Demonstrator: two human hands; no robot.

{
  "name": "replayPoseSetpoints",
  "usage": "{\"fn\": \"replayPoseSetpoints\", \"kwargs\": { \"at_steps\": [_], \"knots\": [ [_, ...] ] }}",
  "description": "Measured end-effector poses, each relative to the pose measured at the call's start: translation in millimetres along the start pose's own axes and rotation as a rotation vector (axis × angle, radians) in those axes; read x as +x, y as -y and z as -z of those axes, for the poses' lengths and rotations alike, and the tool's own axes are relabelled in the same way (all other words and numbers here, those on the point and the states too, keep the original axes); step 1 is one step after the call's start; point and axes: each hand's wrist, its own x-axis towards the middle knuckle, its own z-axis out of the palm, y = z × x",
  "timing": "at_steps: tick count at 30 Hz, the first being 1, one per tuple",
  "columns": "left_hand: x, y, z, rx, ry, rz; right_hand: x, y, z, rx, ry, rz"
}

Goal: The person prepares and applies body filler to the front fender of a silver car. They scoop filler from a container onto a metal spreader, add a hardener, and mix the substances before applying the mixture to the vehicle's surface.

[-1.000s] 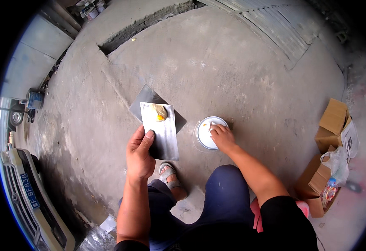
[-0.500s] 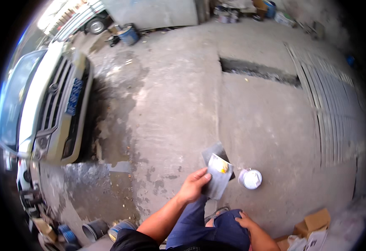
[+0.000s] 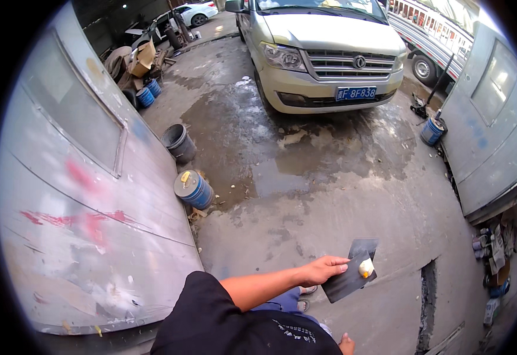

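My left hand (image 3: 323, 270) is closed, its thumb pressing on two flat, dark, rectangular spreader plates. The nearer spreader plate (image 3: 342, 285) overlaps the farther plate (image 3: 366, 246), so I cannot tell exactly how the two sit together. A dab of white and yellow putty (image 3: 365, 267) lies on the nearer one. My right hand (image 3: 346, 344) shows only in part at the lower edge beside my body; how its fingers are held is hidden.
A pale van (image 3: 329, 65) stands ahead on wet concrete (image 3: 282, 177). Paint-marked metal doors flank me, one door (image 3: 93, 231) at left, another door (image 3: 495, 118) at right. A blue drum (image 3: 194, 189) and dark bucket (image 3: 179, 143) stand by the left door. A narrow trench (image 3: 427, 302) cuts the floor at lower right.
My view has swung to the left, bringing the van ahead and both doors into sight. The white-topped can has left the picture. My left hand still holds the plates with the putty.
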Motion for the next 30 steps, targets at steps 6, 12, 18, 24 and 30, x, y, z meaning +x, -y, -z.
{"fn": "replayPoseSetpoints", "kwargs": {
  "at_steps": [6,12,18,24,30],
  "knots": [
    [-99.7,7.1,40.1,-0.102,-0.278,-0.102,85.6,-62.7,10.9,-0.446,0.084,0.293],
    [-160.1,3.3,95.2,-0.233,-0.542,-0.301,74.2,94.2,-66.5,-0.461,0.200,0.127],
    [-210.0,-8.5,177.9,-0.398,-0.791,-0.468,72.8,218.0,-154.2,-0.393,0.255,0.229],
    [-239.6,-42.4,246.2,-0.490,-0.877,-0.654,79.8,291.9,-206.5,-0.392,0.284,0.244],
    [-238.9,-77.6,292.5,-0.458,-0.942,-0.703,117.4,324.3,-235.9,-0.505,0.315,0.118]
  ]
}}
